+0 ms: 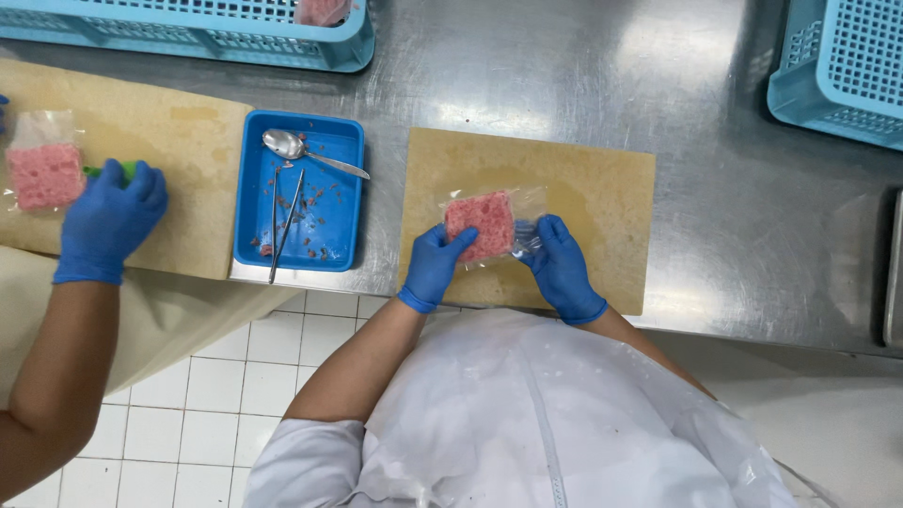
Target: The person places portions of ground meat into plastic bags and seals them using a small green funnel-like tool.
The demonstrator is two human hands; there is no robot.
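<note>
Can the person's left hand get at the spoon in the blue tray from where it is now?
Probably yes. The spoon lies uncovered in the blue tray, just left of the cutting board, and nothing stands between. But the left hand is gripping the bagged pink block and would have to let go first.

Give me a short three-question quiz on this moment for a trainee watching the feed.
1. True or false: both of the person's hands touch the clear bag with the pink block.
2. What lies in the blue tray? A) knife B) spoon and tongs C) scissors
3. The bag rests on a tan ____ board.

Key:
1. True: left hand and right hand are both on it.
2. B: spoon, tongs.
3. Cutting.
</note>
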